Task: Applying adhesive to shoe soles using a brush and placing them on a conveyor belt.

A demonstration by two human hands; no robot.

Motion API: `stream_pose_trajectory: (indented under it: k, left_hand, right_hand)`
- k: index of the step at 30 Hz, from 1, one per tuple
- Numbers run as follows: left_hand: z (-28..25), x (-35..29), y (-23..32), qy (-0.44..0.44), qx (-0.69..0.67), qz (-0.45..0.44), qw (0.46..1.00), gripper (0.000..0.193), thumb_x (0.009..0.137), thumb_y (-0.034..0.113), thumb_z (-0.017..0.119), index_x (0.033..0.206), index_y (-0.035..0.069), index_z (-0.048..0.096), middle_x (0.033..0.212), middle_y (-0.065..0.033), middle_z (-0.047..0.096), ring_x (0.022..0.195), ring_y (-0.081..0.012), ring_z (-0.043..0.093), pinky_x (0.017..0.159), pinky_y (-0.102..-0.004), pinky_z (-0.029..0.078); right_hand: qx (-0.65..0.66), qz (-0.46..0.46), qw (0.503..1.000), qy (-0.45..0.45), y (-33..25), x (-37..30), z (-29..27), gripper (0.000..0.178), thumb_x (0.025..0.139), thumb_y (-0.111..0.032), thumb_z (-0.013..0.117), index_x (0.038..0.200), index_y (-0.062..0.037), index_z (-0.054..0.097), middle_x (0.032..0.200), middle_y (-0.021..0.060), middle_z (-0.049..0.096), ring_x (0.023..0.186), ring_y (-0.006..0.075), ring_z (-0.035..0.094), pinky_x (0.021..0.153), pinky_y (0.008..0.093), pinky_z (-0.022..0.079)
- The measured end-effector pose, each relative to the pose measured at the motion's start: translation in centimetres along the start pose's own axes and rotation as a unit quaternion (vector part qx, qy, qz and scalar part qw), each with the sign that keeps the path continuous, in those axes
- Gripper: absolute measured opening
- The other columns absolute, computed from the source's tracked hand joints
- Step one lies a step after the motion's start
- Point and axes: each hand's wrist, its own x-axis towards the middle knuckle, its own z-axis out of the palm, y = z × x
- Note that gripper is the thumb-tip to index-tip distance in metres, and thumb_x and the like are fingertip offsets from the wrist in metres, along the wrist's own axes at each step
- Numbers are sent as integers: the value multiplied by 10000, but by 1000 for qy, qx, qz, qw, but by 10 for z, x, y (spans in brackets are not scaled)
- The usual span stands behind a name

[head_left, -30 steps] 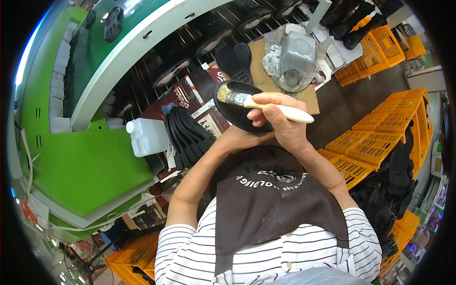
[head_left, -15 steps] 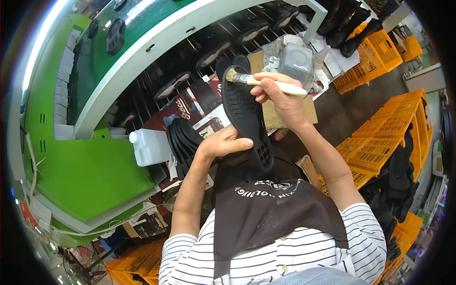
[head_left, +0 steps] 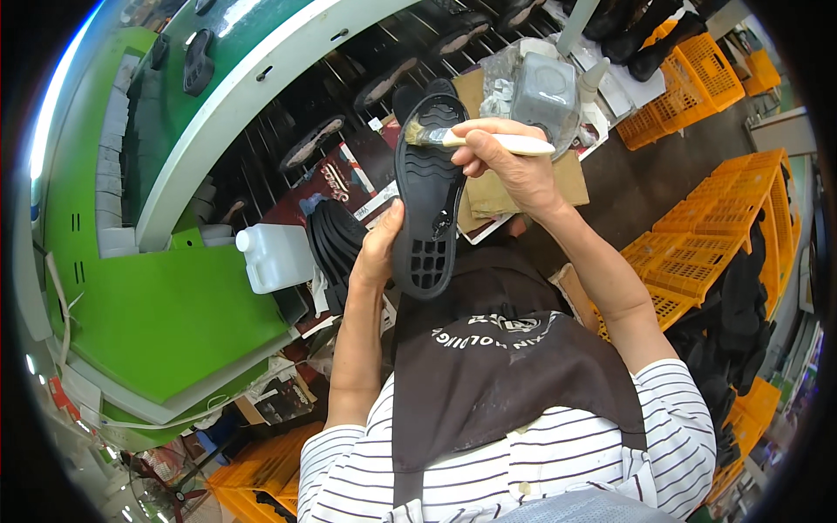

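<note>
A black shoe sole [head_left: 425, 209] is held upright in front of me, with its wavy, gridded face toward me. My left hand [head_left: 382, 242] grips its left edge near the heel, the thumb in front and the other fingers hidden behind. In my right hand [head_left: 508, 164] is a paintbrush [head_left: 510, 144] with a pale handle. Its bristles touch the left rim of the sole's forepart. A wet, shiny patch shows in the middle of the sole. Another black sole [head_left: 406, 100] pokes out behind its top.
Left of my hands stand a white plastic jug [head_left: 277, 258] and a stack of black soles [head_left: 336, 248]. A clear square container [head_left: 542, 91] stands beyond my right hand. The green machine [head_left: 174, 331] fills the left; orange crates [head_left: 697, 235] stand at right.
The sole has turned to face me more squarely, and its heel has swung left. My left hand has shifted to its left edge. The brush has moved slightly left along the forepart.
</note>
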Motion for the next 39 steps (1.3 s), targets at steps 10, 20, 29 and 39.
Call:
stream_pose_trajectory:
  k: [10, 20, 29, 39]
  left_hand:
    - [8, 4, 4, 69, -114, 25, 991, 624, 971, 475, 260, 1222, -62, 455, 965, -202, 618, 765, -229, 638, 673, -304, 533]
    - [5, 10, 16, 16, -123, 82, 989, 508, 990, 414, 314, 1091, -5, 582, 949, -112, 659, 787, -156, 645, 695, -270, 519]
    - [14, 15, 18, 52, -169, 92, 980, 535, 983, 427, 285, 1107, -20, 552, 915, -159, 646, 778, -227, 646, 732, -331, 529]
    - [23, 5, 20, -7, -289, 28, 957, 411, 997, 263, 299, 1116, -38, 553, 1002, -177, 653, 848, -254, 665, 787, -353, 552]
  right_hand:
    - [17, 30, 997, -76, -7, -17, 10, 250, 892, -176, 627, 1016, 40, 655, 791, 90, 675, 676, 86, 622, 610, 197, 509]
    - [31, 50, 993, -102, -11, -36, 27, 228, 881, -134, 630, 1015, 49, 655, 833, 96, 675, 732, 102, 634, 641, 215, 518]
    - [36, 75, 990, -110, -8, -50, 37, 211, 872, -122, 643, 1012, 35, 658, 801, 90, 676, 702, 100, 639, 609, 207, 521]
    - [38, 149, 972, -180, -38, -44, 33, 193, 852, -97, 654, 990, 37, 667, 805, 100, 686, 712, 105, 650, 618, 207, 531]
